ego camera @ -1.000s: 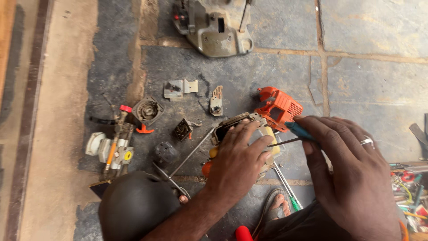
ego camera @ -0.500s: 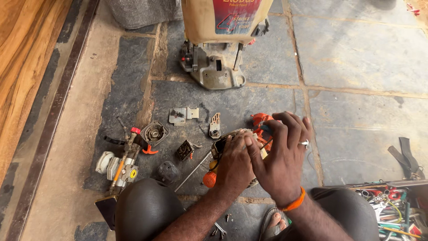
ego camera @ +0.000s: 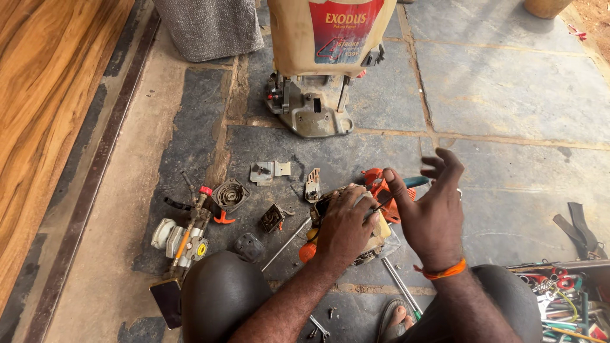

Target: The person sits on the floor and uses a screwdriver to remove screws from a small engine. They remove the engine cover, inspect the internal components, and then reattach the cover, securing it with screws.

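Your left hand (ego camera: 346, 225) has its fingers curled down and clamped over the top of the small engine block (ego camera: 356, 235), pinning it to the stone floor (ego camera: 508, 95) just ahead of your knees. Your right hand (ego camera: 432, 213) is raised beside it, thumb and forefinger pinched on the thin shaft of a teal-handled screwdriver (ego camera: 406, 185), the other fingers spread loose and apart above. The tip points down toward the block, by the orange housing (ego camera: 381, 184) on its far right side; whether it sits in a screw head is hidden behind your left fingers.

This looks like the strip-down stage: one hand steadying, the other working a fastener. The next move, as I judge it, calls for seating the tip squarely and keeping the block from rocking while you turn.

To the left of the block lie loose parts: a small black piece (ego camera: 272, 218), a bracket (ego camera: 312, 185), a flat plate (ego camera: 268, 171), a round cover (ego camera: 230, 194) and a carburettor-like assembly (ego camera: 184, 238). The sprayer tank on its base (ego camera: 314, 108) stands farther off, and a heap of tools (ego camera: 565, 295) sits near right.
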Action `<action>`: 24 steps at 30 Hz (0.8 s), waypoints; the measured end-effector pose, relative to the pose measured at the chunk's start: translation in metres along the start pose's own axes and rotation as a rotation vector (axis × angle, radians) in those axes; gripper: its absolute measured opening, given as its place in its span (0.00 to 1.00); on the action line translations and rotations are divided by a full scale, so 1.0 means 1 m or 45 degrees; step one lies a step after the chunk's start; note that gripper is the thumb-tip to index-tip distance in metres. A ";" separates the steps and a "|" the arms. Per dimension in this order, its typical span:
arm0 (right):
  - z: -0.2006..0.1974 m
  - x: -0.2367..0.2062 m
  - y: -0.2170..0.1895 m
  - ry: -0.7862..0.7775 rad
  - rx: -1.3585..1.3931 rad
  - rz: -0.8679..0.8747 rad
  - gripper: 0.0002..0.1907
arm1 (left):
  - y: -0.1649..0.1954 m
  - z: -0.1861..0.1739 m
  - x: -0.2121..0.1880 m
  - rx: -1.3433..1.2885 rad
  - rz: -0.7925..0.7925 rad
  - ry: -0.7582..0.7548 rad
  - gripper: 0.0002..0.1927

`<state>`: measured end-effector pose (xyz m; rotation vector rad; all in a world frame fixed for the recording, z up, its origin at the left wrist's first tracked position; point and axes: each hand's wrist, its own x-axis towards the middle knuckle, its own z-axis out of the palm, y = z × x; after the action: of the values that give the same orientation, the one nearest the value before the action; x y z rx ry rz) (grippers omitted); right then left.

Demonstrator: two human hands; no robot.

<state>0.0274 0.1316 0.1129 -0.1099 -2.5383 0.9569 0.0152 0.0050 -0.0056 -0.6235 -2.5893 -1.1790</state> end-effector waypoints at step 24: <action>-0.046 0.044 -0.026 -0.799 -0.799 0.071 0.27 | -0.014 0.007 0.003 -0.091 -0.180 -0.187 0.29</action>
<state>0.0087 0.1496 0.1762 -0.0684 -3.3516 0.1730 0.0053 0.0027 -0.0184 -0.5695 -2.7637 -1.3206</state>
